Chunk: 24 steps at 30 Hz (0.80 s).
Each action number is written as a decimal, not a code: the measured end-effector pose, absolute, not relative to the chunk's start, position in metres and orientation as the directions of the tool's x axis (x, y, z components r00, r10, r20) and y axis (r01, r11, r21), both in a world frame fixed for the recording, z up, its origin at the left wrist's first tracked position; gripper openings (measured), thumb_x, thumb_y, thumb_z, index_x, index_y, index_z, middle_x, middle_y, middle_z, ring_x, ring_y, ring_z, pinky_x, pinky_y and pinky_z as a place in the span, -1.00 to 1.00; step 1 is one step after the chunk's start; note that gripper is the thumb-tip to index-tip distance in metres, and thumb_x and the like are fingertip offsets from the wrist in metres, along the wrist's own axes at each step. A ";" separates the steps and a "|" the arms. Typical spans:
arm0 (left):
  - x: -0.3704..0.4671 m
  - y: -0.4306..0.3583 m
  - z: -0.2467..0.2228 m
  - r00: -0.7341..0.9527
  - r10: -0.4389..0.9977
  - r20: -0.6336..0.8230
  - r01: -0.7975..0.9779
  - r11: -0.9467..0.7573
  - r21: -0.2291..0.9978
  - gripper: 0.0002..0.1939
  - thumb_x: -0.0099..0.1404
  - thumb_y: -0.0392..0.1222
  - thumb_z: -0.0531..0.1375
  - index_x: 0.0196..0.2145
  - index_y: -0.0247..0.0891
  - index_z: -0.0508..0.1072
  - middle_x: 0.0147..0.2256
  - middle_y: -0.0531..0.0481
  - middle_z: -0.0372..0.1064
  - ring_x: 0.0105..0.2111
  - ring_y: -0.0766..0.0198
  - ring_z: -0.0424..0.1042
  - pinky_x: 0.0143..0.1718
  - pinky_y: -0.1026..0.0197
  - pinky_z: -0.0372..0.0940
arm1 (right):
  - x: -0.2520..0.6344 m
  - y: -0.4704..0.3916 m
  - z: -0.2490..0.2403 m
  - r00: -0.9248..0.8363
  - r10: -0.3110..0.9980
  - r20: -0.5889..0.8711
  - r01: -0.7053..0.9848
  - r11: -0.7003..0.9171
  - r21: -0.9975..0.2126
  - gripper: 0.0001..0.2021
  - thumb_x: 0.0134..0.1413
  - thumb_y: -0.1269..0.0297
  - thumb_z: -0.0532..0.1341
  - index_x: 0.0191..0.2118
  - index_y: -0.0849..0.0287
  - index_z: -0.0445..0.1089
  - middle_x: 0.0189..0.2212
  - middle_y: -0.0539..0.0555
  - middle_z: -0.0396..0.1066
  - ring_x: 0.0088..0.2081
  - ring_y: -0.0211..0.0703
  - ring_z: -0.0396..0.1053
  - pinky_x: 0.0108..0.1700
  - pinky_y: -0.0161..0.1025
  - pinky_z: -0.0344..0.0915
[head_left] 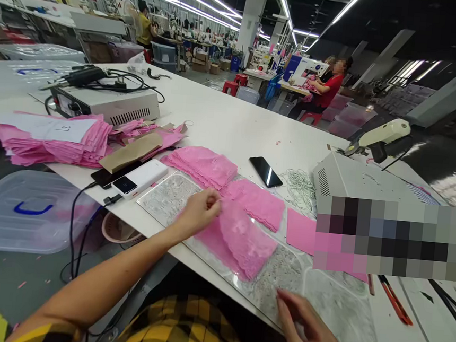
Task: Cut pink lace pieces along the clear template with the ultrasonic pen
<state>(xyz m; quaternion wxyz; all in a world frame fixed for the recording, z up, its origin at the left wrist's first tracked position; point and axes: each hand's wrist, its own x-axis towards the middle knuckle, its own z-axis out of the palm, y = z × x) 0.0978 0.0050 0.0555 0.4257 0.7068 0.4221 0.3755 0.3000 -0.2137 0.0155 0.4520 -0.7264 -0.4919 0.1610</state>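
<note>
My left hand (203,210) is closed in a pinch on the upper corner of a pink lace fabric piece (246,239). The piece hangs slanting over the grey marbled board (291,269), and more pink cloth shows under its left side. My right hand (309,332) is low at the board's front edge, fingers curved and a little apart, with nothing visible in it. Just beyond my left hand lie two stacks of pink lace pieces, a back stack (202,164) and a nearer stack (256,201). A flat pink sheet (300,231) lies to their right.
A phone (265,171), tangled pale cord (299,188) and a white power bank (141,178) are on the table. Grey machine boxes stand left (110,102) and right (355,177). Red-handled scissors or cutters (396,303) lie right. One area is blurred out. Co-workers sit farther off.
</note>
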 end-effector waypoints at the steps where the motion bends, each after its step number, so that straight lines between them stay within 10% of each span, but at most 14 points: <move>1: 0.086 0.005 0.050 0.337 0.928 0.160 0.285 -0.262 0.922 -0.87 0.21 -0.16 0.04 -0.40 -0.26 0.28 -0.54 0.06 0.33 -0.53 0.32 0.36 -0.48 0.29 0.24 | 0.300 -0.200 0.019 0.382 0.882 0.278 0.635 -0.031 -0.772 -0.75 0.09 0.04 0.23 -0.28 0.09 0.51 -0.35 0.06 0.51 -0.41 -0.19 0.45 -0.36 -0.32 0.42; 11: 0.037 -0.001 0.029 0.235 0.963 0.131 0.433 -0.224 0.873 -0.89 0.16 -0.19 0.08 -0.41 -0.24 0.37 -0.58 0.12 0.27 -0.57 0.35 0.21 -0.50 0.29 0.11 | 0.283 -0.159 0.019 -0.041 0.911 0.410 0.858 0.242 -0.452 -0.87 0.18 0.29 0.17 -0.20 0.07 0.45 -0.29 0.06 0.46 -0.26 -0.21 0.45 -0.23 -0.31 0.44; 24: 0.011 -0.008 0.017 0.405 0.876 0.263 0.671 -0.480 0.566 -0.90 0.23 -0.33 0.12 -0.28 -0.24 0.38 -0.02 -0.14 0.40 0.03 0.05 0.36 0.08 -0.12 0.23 | 0.282 -0.157 0.014 -0.141 0.863 0.485 0.882 0.331 -0.334 -0.85 0.20 0.19 0.16 -0.17 0.06 0.42 -0.30 0.08 0.44 -0.31 -0.21 0.48 -0.27 -0.34 0.47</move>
